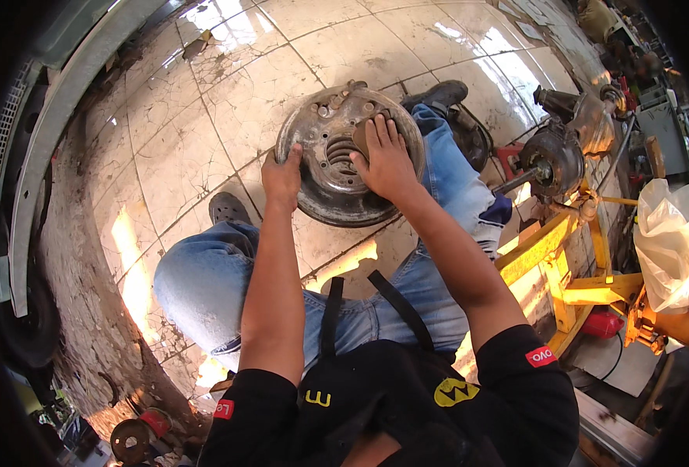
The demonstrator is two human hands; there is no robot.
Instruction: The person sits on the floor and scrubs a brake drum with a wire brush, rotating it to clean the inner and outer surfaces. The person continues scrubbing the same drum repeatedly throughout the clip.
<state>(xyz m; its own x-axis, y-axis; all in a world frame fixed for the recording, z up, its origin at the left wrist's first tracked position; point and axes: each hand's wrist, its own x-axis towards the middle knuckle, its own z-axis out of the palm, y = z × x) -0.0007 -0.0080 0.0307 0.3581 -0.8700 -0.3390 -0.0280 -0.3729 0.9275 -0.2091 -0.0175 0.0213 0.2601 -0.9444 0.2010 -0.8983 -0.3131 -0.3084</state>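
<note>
A large, dirty metal brake drum (337,194) sits on the tiled floor between my feet, its round central opening and several bolt heads showing. With the thumb on top of the rim, my left hand (282,177) grips its left edge; the fingers beneath are hidden. My right hand (386,159) lies across the right part of the drum's face, fingers stretched upward and thumb spread toward the opening. Under it, between thumb and forefinger, shows a flat brown piece of sandpaper (361,138), pressed against the metal.
My bent knees flank the drum, with a dark shoe (439,95) beyond it. On the right stand a yellow metal stand (543,247), a greasy axle part (553,159) and a clear plastic bag (666,241). A curved metal bumper (41,156) runs along the left.
</note>
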